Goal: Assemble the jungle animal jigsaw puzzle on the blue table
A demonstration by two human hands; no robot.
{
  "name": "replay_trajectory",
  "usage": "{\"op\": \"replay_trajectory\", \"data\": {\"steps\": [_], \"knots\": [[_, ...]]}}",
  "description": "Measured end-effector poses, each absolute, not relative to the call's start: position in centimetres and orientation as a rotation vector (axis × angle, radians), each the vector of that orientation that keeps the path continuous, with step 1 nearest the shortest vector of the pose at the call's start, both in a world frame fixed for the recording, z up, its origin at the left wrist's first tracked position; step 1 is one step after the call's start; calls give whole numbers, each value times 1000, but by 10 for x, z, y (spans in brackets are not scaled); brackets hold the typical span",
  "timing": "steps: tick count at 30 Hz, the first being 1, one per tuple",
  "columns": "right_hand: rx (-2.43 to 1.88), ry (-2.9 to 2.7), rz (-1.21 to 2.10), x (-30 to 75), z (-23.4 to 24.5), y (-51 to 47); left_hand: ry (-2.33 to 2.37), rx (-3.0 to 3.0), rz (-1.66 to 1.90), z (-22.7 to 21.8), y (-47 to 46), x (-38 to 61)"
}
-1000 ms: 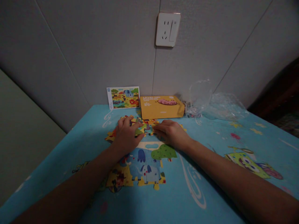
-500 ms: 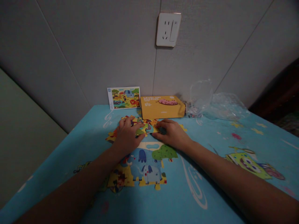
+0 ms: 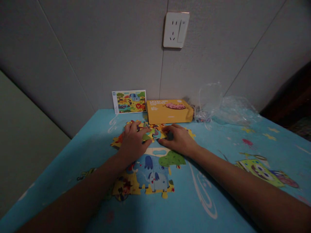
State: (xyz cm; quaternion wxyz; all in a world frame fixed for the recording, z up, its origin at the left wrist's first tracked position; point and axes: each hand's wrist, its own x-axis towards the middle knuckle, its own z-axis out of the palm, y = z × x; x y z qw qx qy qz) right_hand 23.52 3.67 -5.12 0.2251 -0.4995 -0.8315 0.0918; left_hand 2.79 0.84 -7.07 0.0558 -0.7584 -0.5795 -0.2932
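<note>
Both hands are at a cluster of loose jigsaw pieces just in front of the yellow box. My left hand (image 3: pixel 133 138) has its thumb and index finger around a green and yellow puzzle piece (image 3: pixel 146 137). From the other side, my right hand (image 3: pixel 179 137) grips the edge of a puzzle piece with teal on it (image 3: pixel 156 134) between thumb and fingertips. The two pieces lie side by side, and whether they interlock is too small to tell. Closer to me lies a joined puzzle section (image 3: pixel 152 176) with blue elephants and a green tree, partly behind my left forearm.
A picture card (image 3: pixel 130 102) leans on the wall beside the yellow puzzle box (image 3: pixel 170 111). Crumpled clear plastic bags (image 3: pixel 233 110) lie to the right of it. A blue patterned cloth (image 3: pixel 218 200) covers the table, and a socket (image 3: pixel 176 30) is on the wall.
The teal piece between my hands has turned or shifted slightly. Both hands stay almost where they were, and the whole view has moved a little.
</note>
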Motion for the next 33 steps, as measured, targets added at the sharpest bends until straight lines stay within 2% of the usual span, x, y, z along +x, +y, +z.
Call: {"op": "replay_trajectory", "data": {"steps": [10, 19, 28, 33], "knots": [[-1384, -2128, 214, 246, -39, 31, -1754, -2247, -926, -73, 13, 24], [-580, -2171, 262, 249, -38, 25, -1499, -2484, -1040, -53, 1, 29], [-629, -2148, 254, 254, -40, 27, -1348, -2497, -1236, -55, -1, 31], [-665, -2146, 260, 252, -40, 26, -1420, -2489, -1282, -56, -3, 33]]}}
